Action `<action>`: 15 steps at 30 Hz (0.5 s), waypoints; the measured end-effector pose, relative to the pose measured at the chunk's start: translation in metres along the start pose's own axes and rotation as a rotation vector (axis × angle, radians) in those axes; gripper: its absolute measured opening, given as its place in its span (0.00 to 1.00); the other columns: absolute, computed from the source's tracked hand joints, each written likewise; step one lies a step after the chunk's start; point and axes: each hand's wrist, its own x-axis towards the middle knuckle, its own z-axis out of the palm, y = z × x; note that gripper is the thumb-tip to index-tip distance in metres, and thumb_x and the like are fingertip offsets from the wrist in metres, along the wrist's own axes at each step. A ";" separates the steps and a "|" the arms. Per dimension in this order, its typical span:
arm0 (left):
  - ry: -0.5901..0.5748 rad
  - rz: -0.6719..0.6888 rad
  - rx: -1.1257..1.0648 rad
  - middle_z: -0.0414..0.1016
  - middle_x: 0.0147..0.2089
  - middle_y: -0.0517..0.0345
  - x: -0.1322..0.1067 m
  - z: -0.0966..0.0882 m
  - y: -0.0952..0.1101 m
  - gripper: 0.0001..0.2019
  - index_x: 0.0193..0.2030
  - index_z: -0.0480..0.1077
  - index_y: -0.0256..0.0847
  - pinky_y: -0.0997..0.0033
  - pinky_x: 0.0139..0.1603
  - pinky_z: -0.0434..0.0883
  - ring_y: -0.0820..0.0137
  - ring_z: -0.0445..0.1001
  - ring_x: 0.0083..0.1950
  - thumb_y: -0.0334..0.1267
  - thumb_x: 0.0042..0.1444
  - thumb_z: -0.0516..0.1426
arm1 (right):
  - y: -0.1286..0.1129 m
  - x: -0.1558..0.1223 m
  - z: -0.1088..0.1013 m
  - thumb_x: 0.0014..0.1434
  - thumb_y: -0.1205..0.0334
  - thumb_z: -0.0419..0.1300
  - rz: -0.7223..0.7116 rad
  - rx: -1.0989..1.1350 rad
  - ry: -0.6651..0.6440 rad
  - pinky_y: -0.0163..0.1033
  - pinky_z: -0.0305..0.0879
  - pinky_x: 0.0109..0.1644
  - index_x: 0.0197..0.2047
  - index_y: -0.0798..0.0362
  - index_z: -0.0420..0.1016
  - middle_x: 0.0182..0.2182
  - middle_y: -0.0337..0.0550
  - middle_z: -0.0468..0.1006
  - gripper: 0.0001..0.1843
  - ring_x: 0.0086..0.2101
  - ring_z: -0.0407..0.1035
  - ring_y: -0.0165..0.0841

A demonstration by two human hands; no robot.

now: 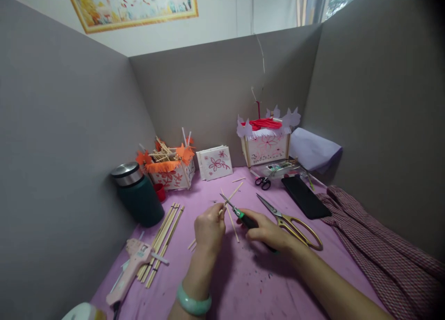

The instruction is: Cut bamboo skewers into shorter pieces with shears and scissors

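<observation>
My left hand [210, 225], with a pale green bangle [193, 302] at the wrist, is closed on a thin wooden stick [236, 190] that sticks out past its fingertips. My right hand [262, 229] is wrapped round a hand tool [247, 219] with a black-and-green handle and a narrow, pointed metal end. That metal end meets or crosses the stick just beyond my left fingers; whether it has cut in cannot be made out. Another thin stick [233, 227] lies on the cloth between my hands. Gold-handled scissors [299, 227] lie right of my right hand.
Bundled sticks [167, 239], a pink glue gun [134, 266] and a dark bottle [139, 197] stand or lie left. Behind are an orange-trimmed box [170, 174], flower-drawn panels [217, 163] and a lilac-trimmed box [266, 146]. A phone [306, 197] and small scissors [264, 183] lie right. Grey walls enclose the table.
</observation>
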 end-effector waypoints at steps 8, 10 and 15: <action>-0.278 -0.336 -0.528 0.73 0.22 0.59 0.009 -0.009 0.001 0.15 0.34 0.75 0.37 0.77 0.20 0.58 0.77 0.63 0.17 0.45 0.54 0.54 | -0.002 -0.005 -0.009 0.40 0.66 0.58 0.025 0.040 -0.078 0.42 0.58 0.50 0.55 0.51 0.68 0.41 0.40 0.72 0.34 0.44 0.63 0.38; -0.446 -0.465 -0.749 0.72 0.22 0.61 0.012 -0.015 -0.004 0.19 0.36 0.74 0.34 0.77 0.15 0.50 0.81 0.53 0.12 0.50 0.51 0.55 | -0.004 -0.006 -0.009 0.40 0.67 0.58 0.021 0.017 -0.096 0.42 0.58 0.50 0.56 0.51 0.67 0.42 0.40 0.71 0.35 0.44 0.63 0.38; -0.584 -0.521 -0.884 0.71 0.22 0.61 0.014 -0.021 -0.011 0.22 0.38 0.72 0.32 0.77 0.14 0.45 0.83 0.50 0.12 0.52 0.47 0.58 | -0.006 -0.007 -0.007 0.39 0.68 0.57 0.028 -0.032 -0.120 0.40 0.60 0.46 0.56 0.51 0.67 0.40 0.38 0.72 0.36 0.41 0.63 0.37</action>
